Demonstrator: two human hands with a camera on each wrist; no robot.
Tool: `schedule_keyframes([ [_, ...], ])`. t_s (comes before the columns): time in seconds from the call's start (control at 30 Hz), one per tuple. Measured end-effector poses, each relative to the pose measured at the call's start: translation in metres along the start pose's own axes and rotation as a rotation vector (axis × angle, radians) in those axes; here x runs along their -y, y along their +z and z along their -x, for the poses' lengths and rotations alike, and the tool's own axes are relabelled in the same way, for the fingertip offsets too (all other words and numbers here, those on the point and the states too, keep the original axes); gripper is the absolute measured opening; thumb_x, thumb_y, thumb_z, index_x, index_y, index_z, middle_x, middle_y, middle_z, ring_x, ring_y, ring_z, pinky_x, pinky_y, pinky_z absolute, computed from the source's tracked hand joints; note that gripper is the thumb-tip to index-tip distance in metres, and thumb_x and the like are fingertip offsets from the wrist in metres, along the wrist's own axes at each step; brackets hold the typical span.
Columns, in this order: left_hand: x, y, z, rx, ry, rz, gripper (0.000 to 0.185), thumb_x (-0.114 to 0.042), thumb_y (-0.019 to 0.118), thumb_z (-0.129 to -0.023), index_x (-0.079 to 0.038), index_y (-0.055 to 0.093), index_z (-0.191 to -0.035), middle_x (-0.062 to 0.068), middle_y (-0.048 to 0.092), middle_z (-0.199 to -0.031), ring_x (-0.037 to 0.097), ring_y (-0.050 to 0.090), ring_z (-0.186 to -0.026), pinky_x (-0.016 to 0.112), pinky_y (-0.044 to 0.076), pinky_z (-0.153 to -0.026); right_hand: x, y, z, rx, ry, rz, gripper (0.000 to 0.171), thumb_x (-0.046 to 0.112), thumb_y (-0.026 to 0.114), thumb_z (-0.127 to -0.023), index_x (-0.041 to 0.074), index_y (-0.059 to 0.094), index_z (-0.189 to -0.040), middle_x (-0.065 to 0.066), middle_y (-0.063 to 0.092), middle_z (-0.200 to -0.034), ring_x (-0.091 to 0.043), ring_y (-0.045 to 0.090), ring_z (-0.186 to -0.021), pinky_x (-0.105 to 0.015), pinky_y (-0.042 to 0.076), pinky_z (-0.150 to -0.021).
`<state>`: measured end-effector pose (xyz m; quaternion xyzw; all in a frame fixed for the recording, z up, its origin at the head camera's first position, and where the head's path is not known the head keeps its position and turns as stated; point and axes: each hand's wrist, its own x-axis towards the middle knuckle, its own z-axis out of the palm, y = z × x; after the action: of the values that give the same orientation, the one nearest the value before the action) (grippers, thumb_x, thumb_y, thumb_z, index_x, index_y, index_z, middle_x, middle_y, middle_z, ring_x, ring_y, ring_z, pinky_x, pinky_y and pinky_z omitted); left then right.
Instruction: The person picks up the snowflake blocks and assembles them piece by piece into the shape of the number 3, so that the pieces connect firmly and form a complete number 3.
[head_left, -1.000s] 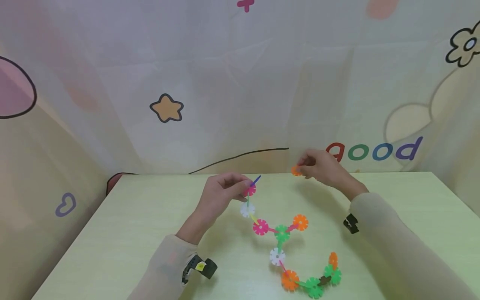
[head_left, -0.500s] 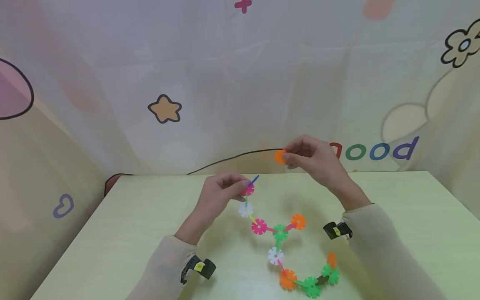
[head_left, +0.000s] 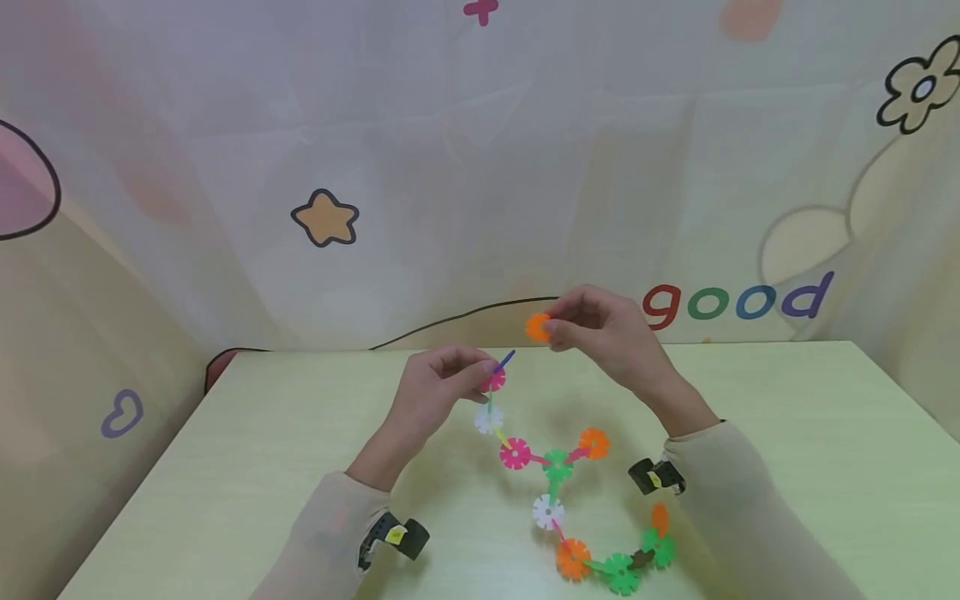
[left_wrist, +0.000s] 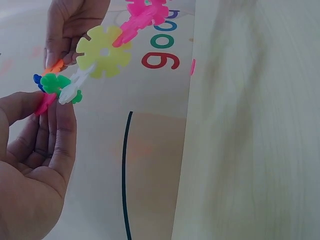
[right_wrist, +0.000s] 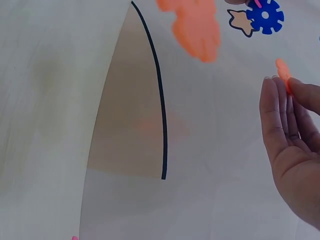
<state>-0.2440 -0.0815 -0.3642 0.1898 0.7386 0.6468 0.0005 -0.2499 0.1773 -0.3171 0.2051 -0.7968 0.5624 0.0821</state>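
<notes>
My right hand (head_left: 600, 329) has come in from the far right part of the worktop (head_left: 225, 467). It now hangs just beside my left hand (head_left: 438, 387), near the far edge. Its grip is pinched on a loose orange flower piece (head_left: 537, 327). The piece is now close to the blue tip (head_left: 507, 360) at the top of the flower chain (head_left: 558, 492), but not touching it yet. I think joining them is the step in hand.

My left grip pinches the pink flower (head_left: 495, 380) at the chain's top end. The rest of the chain lies on the worktop toward the near edge.

The head view shows the whole chain. The left wrist view shows only its top pieces, with a green flower (left_wrist: 55, 83) by my fingertips (left_wrist: 62, 112). The right wrist view shows the orange piece edge-on (right_wrist: 283, 72) at my fingertips (right_wrist: 280, 100).
</notes>
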Motion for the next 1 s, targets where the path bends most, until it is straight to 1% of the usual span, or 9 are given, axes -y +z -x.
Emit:
schedule_keyframes([
  [0.07,-0.001,0.0,0.0,-0.002,0.004,-0.001,0.017,-0.016,0.075,-0.102,-0.001,0.077,-0.11,0.01,0.075,-0.099,0.025,0.074,-0.086,0.041,0.064,-0.087,0.001,0.003,0.0,-0.001,-0.002,-0.006,0.02,0.009,0.074,-0.101,-0.002,0.07,-0.117,-0.015,0.076,-0.104,-0.027,0.075,-0.089,-0.031,0.063,-0.087],
  [0.1,-0.001,0.0,0.001,-0.003,0.005,-0.002,0.017,-0.015,0.075,-0.102,-0.001,0.077,-0.11,0.01,0.075,-0.099,0.025,0.074,-0.086,0.041,0.064,-0.087,0.001,0.004,0.0,-0.001,-0.001,-0.006,0.02,0.009,0.074,-0.101,-0.002,0.07,-0.117,-0.015,0.076,-0.103,-0.029,0.075,-0.09,-0.031,0.062,-0.087],
  [0.33,-0.001,-0.001,0.002,0.0,0.016,0.011,0.017,-0.014,0.074,-0.102,0.001,0.077,-0.11,0.01,0.074,-0.097,0.025,0.073,-0.086,0.038,0.065,-0.085,0.002,0.01,0.0,0.002,0.015,-0.015,0.02,0.009,0.074,-0.1,0.0,0.071,-0.118,-0.012,0.077,-0.103,-0.028,0.076,-0.088,-0.033,0.062,-0.088],
  [0.47,0.0,-0.001,0.001,-0.005,0.008,-0.001,0.019,-0.016,0.075,-0.101,0.001,0.077,-0.111,0.01,0.075,-0.098,0.026,0.074,-0.086,0.038,0.064,-0.086,0.0,0.012,0.0,0.008,0.009,-0.028,0.02,0.008,0.074,-0.1,0.001,0.072,-0.119,-0.012,0.077,-0.103,-0.035,0.075,-0.091,-0.034,0.063,-0.087],
  [0.7,-0.001,0.0,0.001,0.0,0.006,0.008,0.016,-0.014,0.075,-0.102,0.0,0.077,-0.111,0.01,0.075,-0.098,0.028,0.074,-0.087,0.048,0.064,-0.09,-0.001,0.016,0.001,0.037,0.002,-0.056,0.019,0.007,0.075,-0.1,0.002,0.073,-0.118,-0.012,0.076,-0.102,-0.031,0.075,-0.088,-0.036,0.064,-0.087],
  [0.73,-0.001,0.0,0.001,0.002,0.007,0.011,0.016,-0.014,0.074,-0.102,0.0,0.077,-0.11,0.01,0.075,-0.098,0.028,0.074,-0.087,0.048,0.064,-0.089,-0.001,0.016,0.001,0.04,0.003,-0.062,0.019,0.007,0.075,-0.1,0.002,0.073,-0.118,-0.013,0.076,-0.102,-0.032,0.075,-0.089,-0.037,0.064,-0.087],
  [0.9,-0.001,0.001,0.0,0.004,0.012,0.008,0.016,-0.013,0.074,-0.102,0.0,0.077,-0.11,0.01,0.075,-0.098,0.025,0.074,-0.085,0.037,0.065,-0.085,-0.002,0.017,0.002,0.048,0.012,-0.068,0.021,0.008,0.075,-0.1,0.001,0.072,-0.119,-0.013,0.076,-0.102,-0.039,0.074,-0.092,-0.037,0.064,-0.087],
  [1.0,-0.002,0.002,0.001,0.003,0.014,0.003,0.017,-0.013,0.075,-0.101,0.001,0.077,-0.11,0.01,0.075,-0.098,0.024,0.074,-0.085,0.033,0.064,-0.083,-0.003,0.016,0.003,0.054,0.016,-0.076,0.021,0.008,0.075,-0.1,0.0,0.071,-0.119,-0.013,0.076,-0.103,-0.038,0.074,-0.092,-0.036,0.064,-0.088],
])
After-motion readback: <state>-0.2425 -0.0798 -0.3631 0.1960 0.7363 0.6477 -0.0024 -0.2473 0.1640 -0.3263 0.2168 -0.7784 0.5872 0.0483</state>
